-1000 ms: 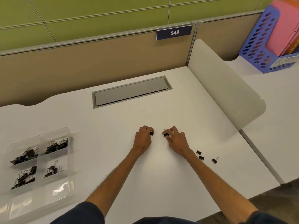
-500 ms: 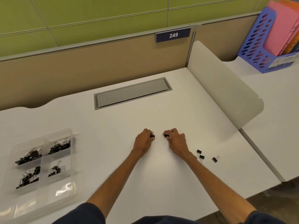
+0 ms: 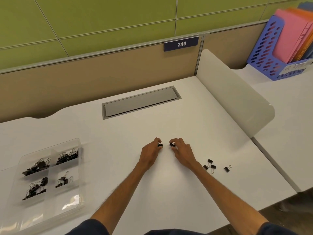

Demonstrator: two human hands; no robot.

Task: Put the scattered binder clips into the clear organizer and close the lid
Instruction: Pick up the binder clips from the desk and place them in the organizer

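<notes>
My left hand [image 3: 150,152] pinches a small black binder clip [image 3: 160,145] at the middle of the white desk. Just to its right, my right hand [image 3: 182,152] pinches another black clip [image 3: 171,144]. Several more black binder clips [image 3: 211,165] lie loose on the desk right of my right wrist, one of them [image 3: 227,168] a little apart. The clear organizer [image 3: 50,155] sits at the left with its lid open. Four of its compartments hold black clips.
A grey cable hatch [image 3: 140,102] is set into the desk behind my hands. A white curved divider [image 3: 237,100] rises along the right edge. Beyond it stands a blue file holder [image 3: 265,53] with pink folders. The desk's front edge is close to my body.
The camera view has shifted slightly. Both hands stay at the same spot, their fingers closing tighter on the two clips.
</notes>
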